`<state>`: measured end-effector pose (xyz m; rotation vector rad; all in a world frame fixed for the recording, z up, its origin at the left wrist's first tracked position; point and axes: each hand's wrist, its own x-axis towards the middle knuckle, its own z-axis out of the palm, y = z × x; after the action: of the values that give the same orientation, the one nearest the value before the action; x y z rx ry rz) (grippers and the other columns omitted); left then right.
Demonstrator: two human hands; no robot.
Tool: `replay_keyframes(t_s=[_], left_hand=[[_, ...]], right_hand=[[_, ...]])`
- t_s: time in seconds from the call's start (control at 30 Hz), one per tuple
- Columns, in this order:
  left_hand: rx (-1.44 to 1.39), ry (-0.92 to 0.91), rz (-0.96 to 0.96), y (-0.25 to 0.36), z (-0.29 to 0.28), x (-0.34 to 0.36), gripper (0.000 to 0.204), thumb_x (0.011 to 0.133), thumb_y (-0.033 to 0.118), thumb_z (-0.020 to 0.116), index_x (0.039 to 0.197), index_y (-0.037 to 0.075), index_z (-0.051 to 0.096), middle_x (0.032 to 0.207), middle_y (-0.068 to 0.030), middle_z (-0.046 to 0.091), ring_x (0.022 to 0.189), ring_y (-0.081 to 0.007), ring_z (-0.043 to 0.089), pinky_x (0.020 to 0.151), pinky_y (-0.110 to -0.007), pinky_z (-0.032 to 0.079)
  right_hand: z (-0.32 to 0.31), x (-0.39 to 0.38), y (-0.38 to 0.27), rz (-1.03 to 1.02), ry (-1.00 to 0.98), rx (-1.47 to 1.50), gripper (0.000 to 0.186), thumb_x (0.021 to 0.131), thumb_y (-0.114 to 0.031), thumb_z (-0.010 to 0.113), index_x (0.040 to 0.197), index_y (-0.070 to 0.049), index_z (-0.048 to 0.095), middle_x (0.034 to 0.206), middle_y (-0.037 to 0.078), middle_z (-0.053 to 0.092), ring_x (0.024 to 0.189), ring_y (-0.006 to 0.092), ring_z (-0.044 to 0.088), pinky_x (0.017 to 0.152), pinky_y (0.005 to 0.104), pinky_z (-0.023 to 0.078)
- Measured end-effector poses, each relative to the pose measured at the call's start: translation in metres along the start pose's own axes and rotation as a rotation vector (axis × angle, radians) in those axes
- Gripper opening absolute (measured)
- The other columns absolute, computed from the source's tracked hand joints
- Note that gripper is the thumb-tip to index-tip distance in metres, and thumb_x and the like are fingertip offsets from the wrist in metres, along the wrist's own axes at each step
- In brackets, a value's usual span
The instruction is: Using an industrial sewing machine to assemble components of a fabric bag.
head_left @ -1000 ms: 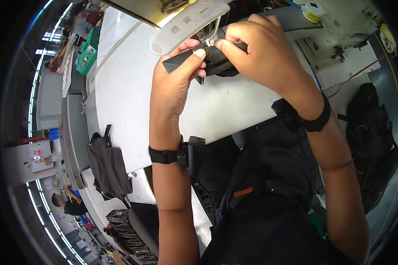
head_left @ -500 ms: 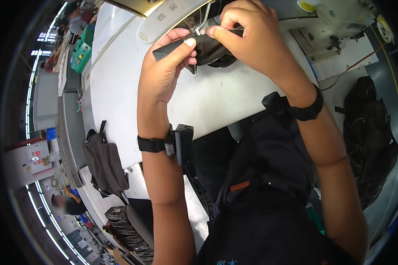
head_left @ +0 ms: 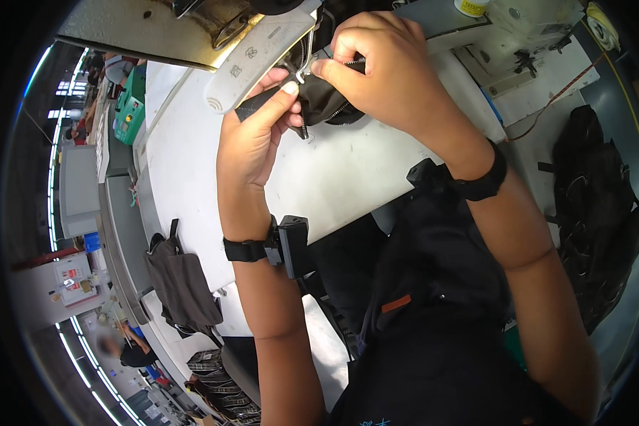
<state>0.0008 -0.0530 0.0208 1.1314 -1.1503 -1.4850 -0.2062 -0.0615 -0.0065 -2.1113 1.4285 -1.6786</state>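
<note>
A dark fabric piece with a metal-toothed zipper (head_left: 323, 103) lies bunched under the presser foot (head_left: 302, 73) of a sewing machine (head_left: 145, 28). My left hand (head_left: 252, 142) pinches the left edge of the fabric between thumb and fingers, right beside the foot. From the other side my right hand (head_left: 383, 71) grips the zippered edge, its thumb and forefinger tip close to the foot. Its other fingers curl over and hide part of the cloth. One zipper end hangs down below my left fingertips. The needle tip cannot be made out.
A pale lamp bar (head_left: 263, 53) hangs just above my left hand. The white table (head_left: 319, 177) spreads beneath. A dark fabric bag (head_left: 181, 280) lies at the left, and dark bags (head_left: 593, 213) are piled at the right. A yellow-labelled tub (head_left: 471, 7) stands at the back.
The view has shifted, so more of the machine shows at the upper left. Both hands keep their hold on the zippered fabric at the foot, with little visible movement of the cloth.
</note>
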Motion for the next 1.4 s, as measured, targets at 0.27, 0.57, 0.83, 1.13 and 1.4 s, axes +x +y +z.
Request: replay_keyframes(t_s=[0.27, 0.57, 0.83, 1.13, 1.4], left_hand=[[-0.033, -0.034, 0.03, -0.004, 0.0, 0.001, 0.025, 0.096, 0.004, 0.073, 0.118, -0.001, 0.064, 0.102, -0.0085, 0.068, 0.081, -0.0149, 0.067, 0.07, -0.028, 0.059], [-0.049, 0.002, 0.021, -0.005, 0.0, -0.001, 0.028, 0.096, 0.005, 0.074, 0.121, -0.001, 0.062, 0.101, -0.0077, 0.067, 0.081, -0.0141, 0.067, 0.07, -0.028, 0.058], [-0.003, -0.061, 0.066, -0.007, -0.005, 0.005, 0.038, 0.095, 0.007, 0.076, 0.126, -0.002, 0.057, 0.09, -0.0075, 0.07, 0.076, -0.0132, 0.068, 0.069, -0.025, 0.058], [0.034, -0.063, 0.113, -0.015, 0.004, 0.006, 0.042, 0.089, 0.009, 0.084, 0.121, 0.001, 0.058, 0.087, -0.0019, 0.066, 0.074, -0.0094, 0.062, 0.066, -0.024, 0.051], [0.068, 0.015, 0.18, -0.018, 0.009, 0.002, 0.052, 0.085, 0.009, 0.087, 0.125, -0.002, 0.055, 0.09, -0.0029, 0.066, 0.072, -0.0099, 0.061, 0.067, -0.024, 0.052]], right_hand=[[0.004, -0.005, 0.005, -0.024, 0.042, 0.011, 0.031, 0.077, -0.024, 0.081, 0.063, -0.011, 0.057, 0.085, 0.001, 0.068, 0.092, 0.0256, 0.06, 0.089, 0.0411, 0.037], [0.001, 0.0, 0.0, -0.026, 0.034, 0.008, 0.029, 0.077, -0.023, 0.08, 0.064, -0.011, 0.057, 0.085, 0.001, 0.068, 0.093, 0.0258, 0.061, 0.091, 0.0412, 0.037], [-0.013, 0.001, -0.009, -0.023, -0.022, 0.039, 0.031, 0.086, -0.027, 0.074, 0.071, -0.002, 0.064, 0.091, 0.014, 0.068, 0.1, 0.0346, 0.062, 0.096, 0.0465, 0.041], [-0.003, 0.0, 0.001, -0.049, 0.008, 0.01, 0.029, 0.084, -0.027, 0.071, 0.073, 0.0, 0.067, 0.089, 0.019, 0.069, 0.096, 0.0403, 0.063, 0.092, 0.0492, 0.045], [-0.019, 0.012, -0.002, 0.057, -0.305, -0.01, 0.03, 0.085, -0.026, 0.068, 0.078, 0.002, 0.071, 0.091, 0.023, 0.069, 0.097, 0.0413, 0.064, 0.09, 0.0509, 0.045]])
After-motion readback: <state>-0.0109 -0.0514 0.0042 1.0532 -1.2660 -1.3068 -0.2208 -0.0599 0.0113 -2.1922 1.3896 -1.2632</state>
